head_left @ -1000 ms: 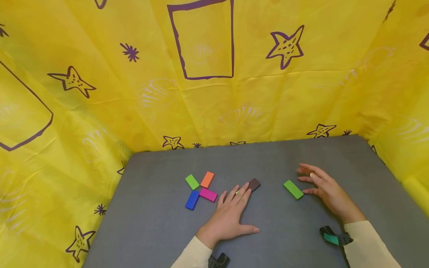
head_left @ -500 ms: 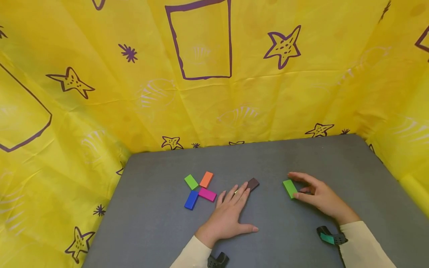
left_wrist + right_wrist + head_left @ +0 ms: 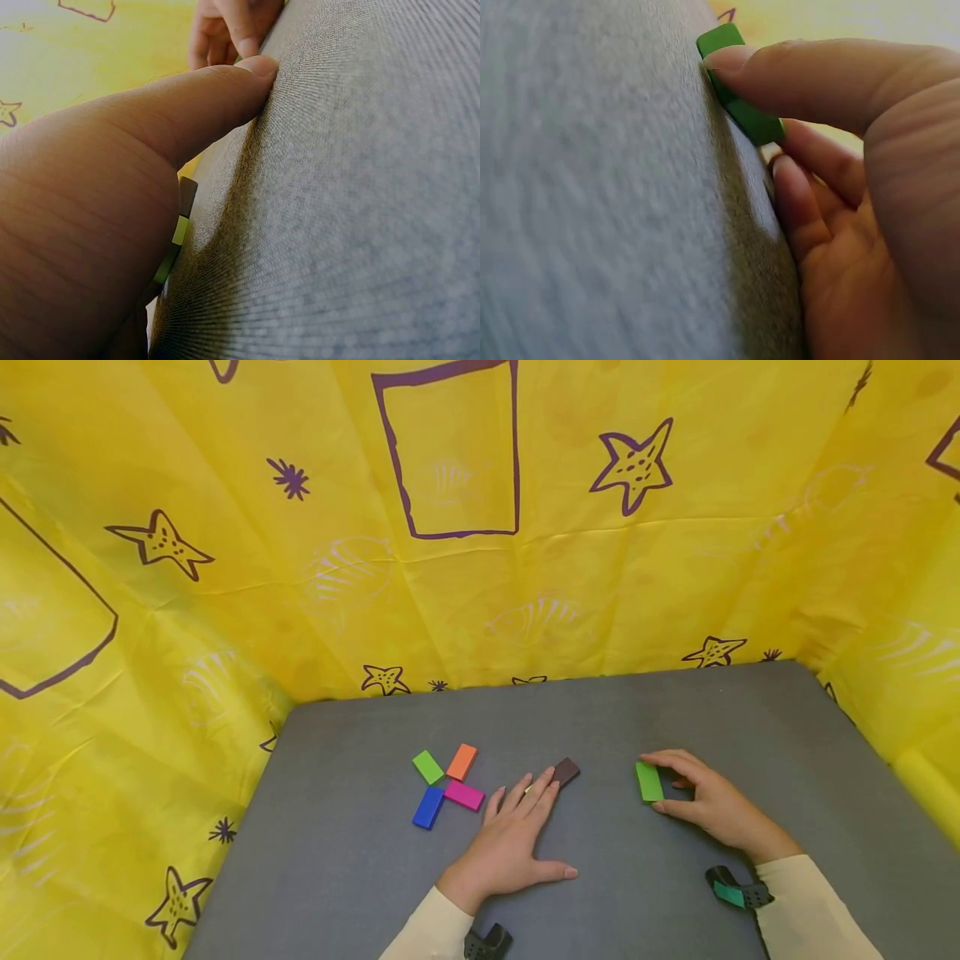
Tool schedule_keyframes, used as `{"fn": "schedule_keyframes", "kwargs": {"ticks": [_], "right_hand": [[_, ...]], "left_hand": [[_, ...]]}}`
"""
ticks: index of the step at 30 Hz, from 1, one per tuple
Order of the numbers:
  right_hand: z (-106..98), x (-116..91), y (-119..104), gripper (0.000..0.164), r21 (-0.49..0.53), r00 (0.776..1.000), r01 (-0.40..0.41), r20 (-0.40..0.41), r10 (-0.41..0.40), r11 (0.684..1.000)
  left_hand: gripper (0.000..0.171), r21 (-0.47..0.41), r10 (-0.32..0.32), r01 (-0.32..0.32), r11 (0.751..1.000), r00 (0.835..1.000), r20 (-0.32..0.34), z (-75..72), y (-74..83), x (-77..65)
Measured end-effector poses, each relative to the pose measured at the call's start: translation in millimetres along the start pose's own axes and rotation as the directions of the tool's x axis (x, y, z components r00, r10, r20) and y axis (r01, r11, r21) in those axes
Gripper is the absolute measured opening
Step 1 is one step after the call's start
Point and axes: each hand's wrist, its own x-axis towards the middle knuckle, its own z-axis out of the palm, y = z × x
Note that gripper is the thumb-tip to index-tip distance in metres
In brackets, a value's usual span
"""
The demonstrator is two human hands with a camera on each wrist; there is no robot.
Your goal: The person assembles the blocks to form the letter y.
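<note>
My right hand pinches a bright green block between thumb and fingers, at the right of the grey table. Seen from the right wrist, the thumb lies along the side of this green block, which is tilted close over the surface. My left hand lies palm down with straight, spread fingers. Its fingertips cover part of a short row of blocks. A dark brown block sticks out past them. In the left wrist view, yellow-green and green blocks show beside the brown one, partly hidden by the hand.
Left of my left hand, a pinwheel of blocks lies flat: light green, orange, blue and magenta. A yellow printed curtain stands round the back and sides of the grey table.
My right hand has moved left and closed its thumb and fingers on the green block, which has turned slightly and now stands more upright in the head view. The left hand keeps its place.
</note>
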Motion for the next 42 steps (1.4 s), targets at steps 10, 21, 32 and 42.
{"fn": "schedule_keyframes", "kwargs": {"ticks": [10, 21, 32, 42], "right_hand": [[9, 4, -4, 0.064, -0.160, 0.996, 0.006, -0.084, -0.020, 0.987], [13, 6, -1, 0.064, -0.162, 0.981, -0.012, -0.195, -0.021, 0.987], [12, 7, -2, 0.060, -0.134, 0.971, -0.043, -0.239, 0.010, 0.990], [15, 9, -7, 0.058, -0.147, 0.955, -0.082, -0.295, 0.036, 0.986]], "left_hand": [[0.115, 0.003, -0.009, 0.009, 1.000, 1.000, 0.006, 1.2, -1.3, -1.2], [0.114, 0.011, -0.005, 0.005, 1.000, 1.000, 0.001, 0.2, 0.5, -1.7], [0.115, 0.025, -0.010, 0.010, 1.000, 1.000, -0.009, 1.7, 1.6, -0.7], [0.117, 0.018, -0.052, 0.052, 0.998, 0.998, -0.018, 5.4, 6.7, 1.3]]}}
